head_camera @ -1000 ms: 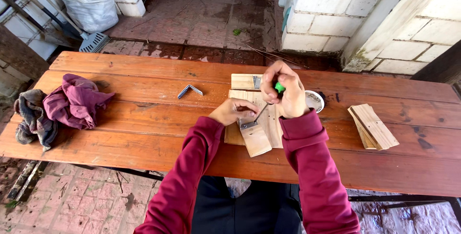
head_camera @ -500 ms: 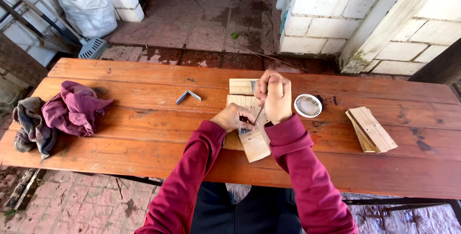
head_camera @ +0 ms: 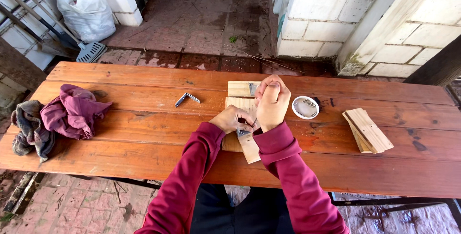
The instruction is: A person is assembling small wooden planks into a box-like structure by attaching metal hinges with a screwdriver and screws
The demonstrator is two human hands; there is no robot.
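The boards [head_camera: 242,128] lie near your edge of the table [head_camera: 144,138], with free room left of them. Your left hand [head_camera: 234,119] pinches a bracket [head_camera: 243,132] on them. Your right hand [head_camera: 272,102], closed on a tool, has dropped lower than before. Farther: a dish [head_camera: 305,107].

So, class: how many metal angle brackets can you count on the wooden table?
3: one loose bracket lies left of the wood pieces, one sits on the far wood piece, one is under the left hand. Hands may hide others.
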